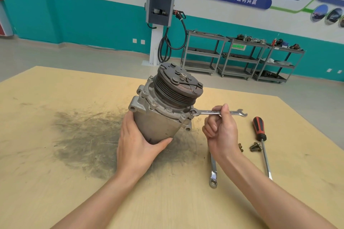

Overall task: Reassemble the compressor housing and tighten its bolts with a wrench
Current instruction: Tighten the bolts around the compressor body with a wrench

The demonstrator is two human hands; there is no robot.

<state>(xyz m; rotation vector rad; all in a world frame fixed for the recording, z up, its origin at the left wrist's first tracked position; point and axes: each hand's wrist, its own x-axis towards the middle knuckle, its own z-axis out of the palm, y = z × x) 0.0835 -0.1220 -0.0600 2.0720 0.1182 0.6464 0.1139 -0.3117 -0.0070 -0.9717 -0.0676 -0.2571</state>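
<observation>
A: How far along is the reassembly judged to be?

B: The compressor (163, 106) is seen in one piece, housing closed and pulley end tilted up and away, propped on the stained wooden table (55, 182). Several bolt heads are visible in the flange. A few loose bolts (255, 147) are left on the table beside the screwdriver (260, 135), so tightening is probably unfinished.

A: And where is the wrench (217, 112)?

B: Its ring end is seated on a flange bolt (193, 112) at the right side of the housing, with the open end pointing right. A second wrench (213, 173) lies unused, partly hidden by the right forearm.

A: How are the hands placed?

B: The lower body of the compressor is gripped by the left hand (137, 147), thumb wrapped across the front. The wrench shaft is pinched by the right hand (221, 130) between thumb and curled fingers, wrist below the handle.
</observation>
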